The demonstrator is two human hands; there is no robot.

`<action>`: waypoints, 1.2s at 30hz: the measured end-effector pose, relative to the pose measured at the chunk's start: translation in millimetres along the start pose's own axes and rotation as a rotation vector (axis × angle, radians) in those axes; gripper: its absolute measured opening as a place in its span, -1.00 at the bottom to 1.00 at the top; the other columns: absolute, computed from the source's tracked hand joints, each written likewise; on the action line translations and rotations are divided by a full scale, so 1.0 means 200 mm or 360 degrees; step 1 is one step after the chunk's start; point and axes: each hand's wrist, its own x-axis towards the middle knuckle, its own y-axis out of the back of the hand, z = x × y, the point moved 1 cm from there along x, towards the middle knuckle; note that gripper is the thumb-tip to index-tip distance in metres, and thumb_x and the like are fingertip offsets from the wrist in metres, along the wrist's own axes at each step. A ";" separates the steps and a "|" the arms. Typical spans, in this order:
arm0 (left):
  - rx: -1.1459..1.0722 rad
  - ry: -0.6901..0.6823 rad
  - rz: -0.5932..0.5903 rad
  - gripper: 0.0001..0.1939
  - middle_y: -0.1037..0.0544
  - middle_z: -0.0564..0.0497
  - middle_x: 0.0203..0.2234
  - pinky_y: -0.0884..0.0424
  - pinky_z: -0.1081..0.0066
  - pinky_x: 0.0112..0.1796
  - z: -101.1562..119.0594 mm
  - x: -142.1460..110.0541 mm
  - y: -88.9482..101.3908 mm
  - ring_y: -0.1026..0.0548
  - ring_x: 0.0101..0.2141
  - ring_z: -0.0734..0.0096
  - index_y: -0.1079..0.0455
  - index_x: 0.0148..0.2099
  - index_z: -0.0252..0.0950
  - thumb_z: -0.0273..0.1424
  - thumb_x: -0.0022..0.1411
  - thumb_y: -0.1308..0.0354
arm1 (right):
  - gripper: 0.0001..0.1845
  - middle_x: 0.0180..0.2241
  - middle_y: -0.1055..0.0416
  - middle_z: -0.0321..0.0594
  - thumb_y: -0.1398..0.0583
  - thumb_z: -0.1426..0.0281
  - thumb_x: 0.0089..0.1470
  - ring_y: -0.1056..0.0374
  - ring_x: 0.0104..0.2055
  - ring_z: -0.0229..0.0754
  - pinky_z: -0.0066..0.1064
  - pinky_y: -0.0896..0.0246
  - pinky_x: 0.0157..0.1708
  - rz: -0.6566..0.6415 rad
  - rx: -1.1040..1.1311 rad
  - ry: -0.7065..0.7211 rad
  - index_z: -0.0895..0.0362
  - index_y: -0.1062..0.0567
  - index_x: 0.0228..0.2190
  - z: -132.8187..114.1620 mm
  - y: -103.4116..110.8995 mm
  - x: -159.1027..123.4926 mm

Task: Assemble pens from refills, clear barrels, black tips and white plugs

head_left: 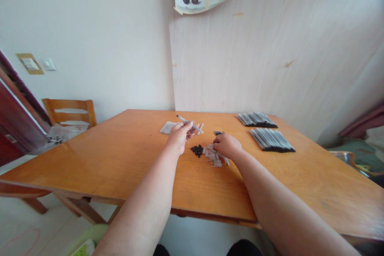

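My left hand [179, 136] is closed in a pinch around a clear pen [181, 118], which lies slanted across the fingers with its dark end up to the left. My right hand [228, 145] reaches down to a pile of clear plastic pen caps [216, 163], its fingers curled together; what they grip, if anything, is hidden. Left of that pile is a heap of small black plugs [197, 151]. Just beyond the right fingertips lie small dark parts [218, 132], too small to make out. Behind my left hand, pale thin tubes [168, 127] lie side by side.
Two rows of pens with black ends [272, 140] lie at the right of the wooden table [129, 160]. A wooden chair [70, 106] with a plastic bag [61, 134] stands at the left. The wall [135, 48] rises behind the table.
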 end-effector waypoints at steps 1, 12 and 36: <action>0.0005 -0.0003 -0.0002 -0.74 -0.61 -0.09 -0.39 -0.23 0.50 -0.46 0.00 0.00 0.00 -0.53 -0.43 0.44 -0.47 -0.27 -0.33 -0.29 0.02 -0.35 | -0.78 -0.29 -0.56 -0.07 -0.20 0.35 -0.07 -0.45 -0.23 0.01 -0.34 -0.16 -0.41 0.0001 -0.0014 0.0002 0.02 -0.66 -0.41 0.00 0.00 0.00; 0.0003 -0.0031 0.0022 -0.76 -0.61 -0.11 -0.40 -0.23 0.50 -0.48 -0.01 0.01 0.00 -0.53 -0.42 0.41 -0.46 -0.30 -0.33 -0.30 0.02 -0.34 | -0.81 -0.56 -0.44 -0.22 -0.18 0.31 -0.08 -0.32 -0.45 -0.20 -0.40 -0.10 -0.45 0.0056 0.0570 0.0061 0.13 -0.53 -0.58 0.02 -0.01 0.02; -0.0067 -0.0041 -0.0048 -0.79 -0.59 -0.07 -0.43 -0.39 0.49 -0.40 -0.02 0.02 -0.01 -0.54 -0.46 0.47 -0.40 -0.29 -0.37 -0.33 0.11 -0.30 | -0.79 -0.50 -0.50 -0.22 -0.30 0.27 -0.13 -0.23 -0.53 -0.35 -0.48 -0.01 -0.54 -0.0171 0.1915 0.0132 0.15 -0.47 -0.50 -0.10 0.03 -0.07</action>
